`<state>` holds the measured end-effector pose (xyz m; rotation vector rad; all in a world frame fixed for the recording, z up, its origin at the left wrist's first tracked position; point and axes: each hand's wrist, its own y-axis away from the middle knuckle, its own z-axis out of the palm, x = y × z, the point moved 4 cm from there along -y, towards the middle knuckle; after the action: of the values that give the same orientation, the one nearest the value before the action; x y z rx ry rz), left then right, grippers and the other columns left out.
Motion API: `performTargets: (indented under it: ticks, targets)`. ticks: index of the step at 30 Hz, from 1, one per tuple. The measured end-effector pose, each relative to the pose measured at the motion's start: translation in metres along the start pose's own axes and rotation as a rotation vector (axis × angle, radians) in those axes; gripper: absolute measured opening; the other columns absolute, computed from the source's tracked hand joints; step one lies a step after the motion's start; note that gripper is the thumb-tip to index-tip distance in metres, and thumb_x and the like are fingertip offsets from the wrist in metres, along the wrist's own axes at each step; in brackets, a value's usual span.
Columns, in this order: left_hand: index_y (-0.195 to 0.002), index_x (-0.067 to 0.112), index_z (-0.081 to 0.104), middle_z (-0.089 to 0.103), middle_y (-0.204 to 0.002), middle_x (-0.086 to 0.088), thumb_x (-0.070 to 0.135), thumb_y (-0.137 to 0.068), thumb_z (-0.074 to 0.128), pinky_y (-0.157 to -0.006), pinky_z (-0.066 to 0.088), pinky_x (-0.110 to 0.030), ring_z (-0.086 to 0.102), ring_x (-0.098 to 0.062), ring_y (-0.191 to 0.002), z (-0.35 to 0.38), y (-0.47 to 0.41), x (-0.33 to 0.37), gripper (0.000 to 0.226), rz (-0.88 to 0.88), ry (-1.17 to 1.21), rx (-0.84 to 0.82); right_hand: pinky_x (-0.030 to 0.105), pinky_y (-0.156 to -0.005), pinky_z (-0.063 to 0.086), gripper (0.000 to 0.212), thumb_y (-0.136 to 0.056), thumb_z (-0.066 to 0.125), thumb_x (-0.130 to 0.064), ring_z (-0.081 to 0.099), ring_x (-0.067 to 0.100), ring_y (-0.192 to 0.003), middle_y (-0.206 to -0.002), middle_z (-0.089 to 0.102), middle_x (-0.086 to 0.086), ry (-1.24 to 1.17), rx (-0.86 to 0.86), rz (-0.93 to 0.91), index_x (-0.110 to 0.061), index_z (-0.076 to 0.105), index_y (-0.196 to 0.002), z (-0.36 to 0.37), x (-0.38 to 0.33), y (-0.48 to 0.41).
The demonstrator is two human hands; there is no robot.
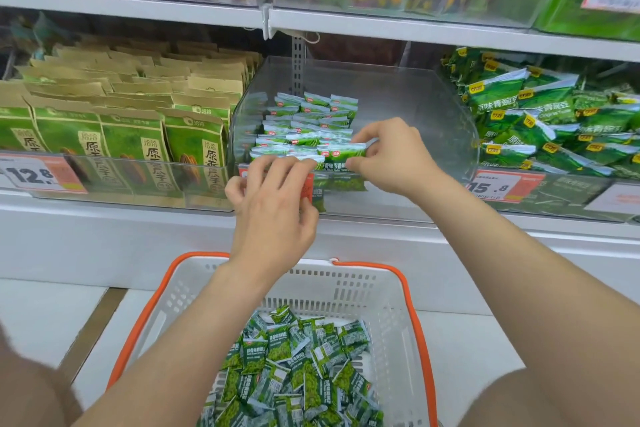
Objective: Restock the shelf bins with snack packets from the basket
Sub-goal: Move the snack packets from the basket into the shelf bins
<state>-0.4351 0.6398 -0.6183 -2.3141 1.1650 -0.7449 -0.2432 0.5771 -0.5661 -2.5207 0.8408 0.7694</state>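
Green packet (341, 151) pinched at one end by my right hand (391, 156), front row of the clear bin (415, 107), centre frame; left hand (273, 204) curls over that row, can't tell if it grips. Looks light, slippery film, so hold the sealed edges.

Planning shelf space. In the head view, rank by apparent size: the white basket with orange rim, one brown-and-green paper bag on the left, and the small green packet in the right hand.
1. White plastic basket with orange rim, nearest the camera.
2. Brown-and-green paper bag.
3. Small green packet pinched by the right hand.
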Motion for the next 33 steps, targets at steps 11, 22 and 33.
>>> performTargets:
  ticks: [11, 22, 33]
  targets:
    - [-0.130, 0.032, 0.059, 0.059, -0.124, 0.014, 0.021, -0.084, 0.065, -0.088, 0.030, -0.043, 0.046, -0.024, -0.122, 0.004, -0.002, -0.001, 0.048, -0.005, -0.004, 0.025, 0.041, -0.061, 0.065, 0.025, -0.075, 0.092, -0.009, 0.074, 0.026, -0.070, -0.093, 0.064, 0.009, -0.058, -0.198, 0.178, -0.004, 0.073, -0.090, 0.010, -0.012, -0.017]
    - [-0.137, 0.028, 0.057, 0.053, -0.147, 0.012, 0.022, -0.086, 0.062, -0.095, 0.027, -0.047, 0.036, -0.023, -0.146, 0.000, 0.001, 0.001, 0.052, -0.009, 0.021, 0.023, 0.035, -0.083, 0.057, 0.026, -0.090, 0.057, -0.009, 0.070, 0.030, -0.102, -0.082, 0.070, 0.007, 0.126, -0.058, 0.053, -0.005, 0.071, -0.112, -0.013, -0.008, -0.004]
    - [-0.090, 0.016, 0.059, 0.055, -0.089, 0.001, 0.013, -0.082, 0.058, -0.066, 0.043, -0.039, 0.055, -0.028, -0.080, 0.057, 0.054, -0.012, 0.008, 0.224, 0.251, -0.174, 0.040, -0.071, 0.057, 0.014, -0.089, 0.053, -0.031, 0.065, 0.030, -0.088, -0.083, 0.063, -0.002, 0.528, -0.462, -0.370, -0.027, 0.066, -0.092, 0.042, -0.025, 0.105]
